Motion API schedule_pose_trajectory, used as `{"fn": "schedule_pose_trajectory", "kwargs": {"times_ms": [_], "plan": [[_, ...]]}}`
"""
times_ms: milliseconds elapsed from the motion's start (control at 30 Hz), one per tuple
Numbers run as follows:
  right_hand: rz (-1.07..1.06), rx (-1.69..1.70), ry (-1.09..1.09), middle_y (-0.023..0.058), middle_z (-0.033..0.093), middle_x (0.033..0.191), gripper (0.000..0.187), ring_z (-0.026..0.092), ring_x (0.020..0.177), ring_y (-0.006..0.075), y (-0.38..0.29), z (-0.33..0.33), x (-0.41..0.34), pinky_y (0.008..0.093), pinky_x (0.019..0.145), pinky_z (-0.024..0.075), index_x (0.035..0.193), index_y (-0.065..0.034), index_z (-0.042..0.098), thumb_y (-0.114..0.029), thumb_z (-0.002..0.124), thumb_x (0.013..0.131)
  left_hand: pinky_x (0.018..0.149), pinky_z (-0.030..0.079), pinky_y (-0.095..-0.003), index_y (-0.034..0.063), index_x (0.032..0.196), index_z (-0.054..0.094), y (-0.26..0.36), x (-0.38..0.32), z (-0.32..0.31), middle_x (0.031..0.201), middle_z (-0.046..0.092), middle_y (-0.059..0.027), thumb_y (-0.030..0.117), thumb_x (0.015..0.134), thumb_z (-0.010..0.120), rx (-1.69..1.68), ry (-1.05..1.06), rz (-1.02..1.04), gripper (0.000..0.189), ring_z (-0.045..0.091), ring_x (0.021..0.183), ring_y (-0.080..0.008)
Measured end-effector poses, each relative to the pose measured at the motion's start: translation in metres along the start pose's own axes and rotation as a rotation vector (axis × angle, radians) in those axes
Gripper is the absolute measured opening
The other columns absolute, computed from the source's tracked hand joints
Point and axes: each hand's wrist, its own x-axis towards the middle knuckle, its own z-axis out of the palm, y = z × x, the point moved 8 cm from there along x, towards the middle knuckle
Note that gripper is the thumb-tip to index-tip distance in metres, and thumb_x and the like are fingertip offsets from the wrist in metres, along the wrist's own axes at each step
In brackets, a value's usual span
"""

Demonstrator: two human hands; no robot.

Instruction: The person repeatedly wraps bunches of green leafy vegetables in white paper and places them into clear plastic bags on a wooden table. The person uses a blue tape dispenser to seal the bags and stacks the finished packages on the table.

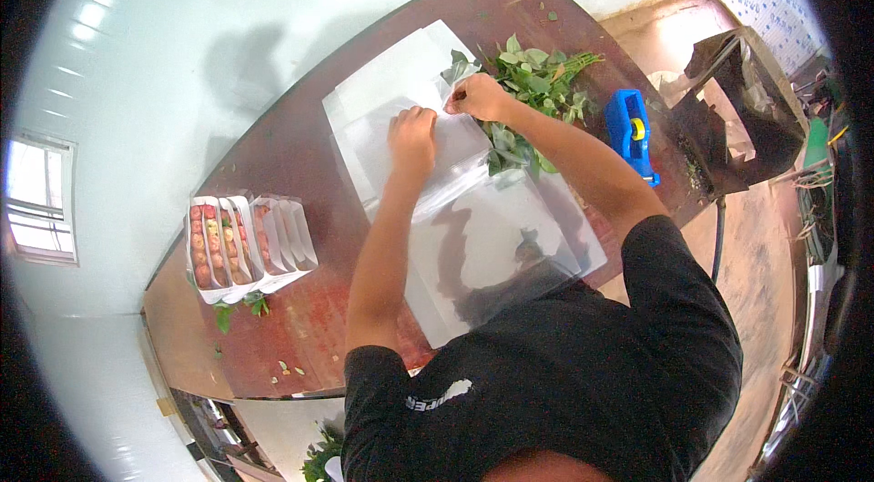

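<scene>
My left hand rests on a clear plastic sheet, knuckles up. Its fingers are curled and the fingertips are hidden. Close to its right, my right hand pinches the sheet near its upper edge between thumb and fingers. Beneath lie white sheets, some of them overlapping. A bunch of leafy green stems reaches out from under the wrap, partly behind my right hand and forearm. No flower heads show there. More glossy clear sheeting spreads between my arms and my body.
A blue tape dispenser with a yellow core stands right of my right forearm. At the left, wrapped rows of pink and peach roses lie on the reddish tabletop. A dark bin-like container stands off the right edge. Loose leaves are scattered about.
</scene>
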Motion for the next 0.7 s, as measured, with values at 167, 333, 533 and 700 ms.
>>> {"fn": "schedule_pose_trajectory", "kwargs": {"times_ms": [167,333,533,700], "plan": [[0.052,-0.260,0.062,0.0145,0.070,0.094,0.030,0.067,0.089,0.0322,0.011,0.015,0.003,0.0452,0.080,0.0504,0.091,-0.0167,0.075,-0.041,0.069,0.075,0.078,0.047,-0.0391,0.0091,0.080,0.065,0.012,-0.009,0.012,0.081,0.059,-0.0054,0.009,0.076,0.061,0.113,-0.154,0.126,0.006,0.059,0.085,-0.0251],[0.018,-0.270,0.106,0.0164,0.069,0.088,0.038,0.066,0.082,0.0347,0.013,0.012,0.005,0.0416,0.076,0.0523,0.092,-0.0150,0.075,-0.048,0.073,0.074,0.079,0.049,-0.0390,0.0082,0.077,0.066,0.016,-0.010,0.026,0.084,0.059,-0.0063,0.009,0.078,0.058,0.219,-0.315,0.157,0.008,0.060,0.088,-0.0259],[0.149,0.239,0.031,0.0185,0.068,0.087,0.065,0.068,0.076,0.0257,0.021,-0.044,-0.002,0.0387,0.074,0.0540,0.104,0.0007,0.067,-0.059,0.068,0.077,0.079,0.051,-0.0363,0.0082,0.076,0.066,0.018,-0.020,0.034,0.088,0.061,-0.0054,0.010,0.078,0.060,0.259,-0.386,0.149,0.007,0.060,0.090,-0.0238],[0.158,0.233,0.017,0.0114,0.069,0.074,0.074,0.065,0.065,0.0174,-0.005,-0.031,-0.020,0.0327,0.067,0.0528,0.130,0.0015,0.049,-0.037,0.079,0.075,0.079,0.052,-0.0350,0.0083,0.084,0.067,0.015,-0.025,0.028,0.091,0.061,-0.0058,0.010,0.078,0.059,0.236,-0.296,0.213,0.010,0.059,0.093,-0.0239]]}}
